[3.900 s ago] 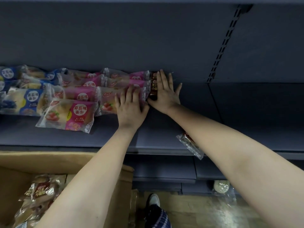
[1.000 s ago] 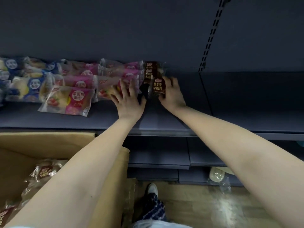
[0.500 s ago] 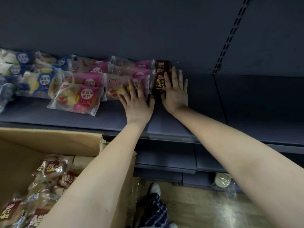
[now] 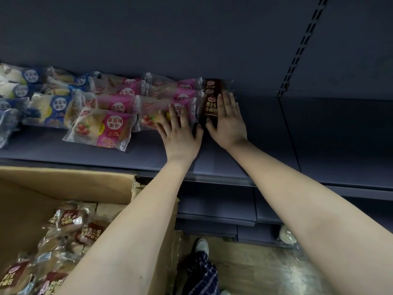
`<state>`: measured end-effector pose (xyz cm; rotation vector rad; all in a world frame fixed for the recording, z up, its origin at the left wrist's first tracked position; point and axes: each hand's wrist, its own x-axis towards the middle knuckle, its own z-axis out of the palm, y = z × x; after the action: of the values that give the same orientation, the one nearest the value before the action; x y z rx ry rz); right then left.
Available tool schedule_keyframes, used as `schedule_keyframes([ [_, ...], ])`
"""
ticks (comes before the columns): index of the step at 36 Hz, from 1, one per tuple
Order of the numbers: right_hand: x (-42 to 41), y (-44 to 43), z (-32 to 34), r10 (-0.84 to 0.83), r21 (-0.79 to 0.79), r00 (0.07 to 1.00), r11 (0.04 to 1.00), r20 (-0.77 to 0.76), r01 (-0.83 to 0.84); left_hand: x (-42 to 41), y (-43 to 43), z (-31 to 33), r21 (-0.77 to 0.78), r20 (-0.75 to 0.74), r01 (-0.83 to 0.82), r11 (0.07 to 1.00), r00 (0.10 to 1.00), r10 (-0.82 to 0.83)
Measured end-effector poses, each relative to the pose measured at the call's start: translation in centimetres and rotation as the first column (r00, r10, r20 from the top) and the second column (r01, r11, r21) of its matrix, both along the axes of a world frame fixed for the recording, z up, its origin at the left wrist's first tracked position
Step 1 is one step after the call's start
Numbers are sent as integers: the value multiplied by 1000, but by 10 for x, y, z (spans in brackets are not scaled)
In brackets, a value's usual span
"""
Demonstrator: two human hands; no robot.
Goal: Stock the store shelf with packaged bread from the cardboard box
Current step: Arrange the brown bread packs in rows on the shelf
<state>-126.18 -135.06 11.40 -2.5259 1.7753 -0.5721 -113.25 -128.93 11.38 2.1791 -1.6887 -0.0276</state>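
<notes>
Brown-labelled bread packs (image 4: 210, 103) lie in a short row on the dark shelf (image 4: 265, 150), right of the pink strawberry bread packs (image 4: 119, 103). My right hand (image 4: 228, 122) lies flat with straight fingers on the front brown pack. My left hand (image 4: 180, 133) presses flat on the nearest pink pack (image 4: 153, 116). At lower left the open cardboard box (image 4: 63, 184) holds several more brown-labelled bread packs (image 4: 70, 226).
Blue-labelled bread packs (image 4: 49, 107) fill the shelf's left end. The shelf's right half is bare, with a slotted upright (image 4: 297, 50) at the back. Lower shelves (image 4: 214, 211), a wooden floor (image 4: 265, 269) and my shoe (image 4: 201, 245) show below.
Earlier my right hand gripped a brown pack and set it in the row; now it lies flat on it. Both hands have stayed pressed on the packs for the last half second.
</notes>
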Motion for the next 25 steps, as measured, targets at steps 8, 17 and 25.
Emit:
schedule_keyframes([
  [8,0,-2,-2,-11,98,997,995,-80,19,1,-2,-2,12,9,0,1000,1000,0],
  [17,0,4,5,-33,61,998,997,-55,37,1,0,4,53,5,12,999,1000,-12],
  [25,-14,35,19,-86,43,996,996,38,85,10,29,15,35,-16,-33,999,999,33],
])
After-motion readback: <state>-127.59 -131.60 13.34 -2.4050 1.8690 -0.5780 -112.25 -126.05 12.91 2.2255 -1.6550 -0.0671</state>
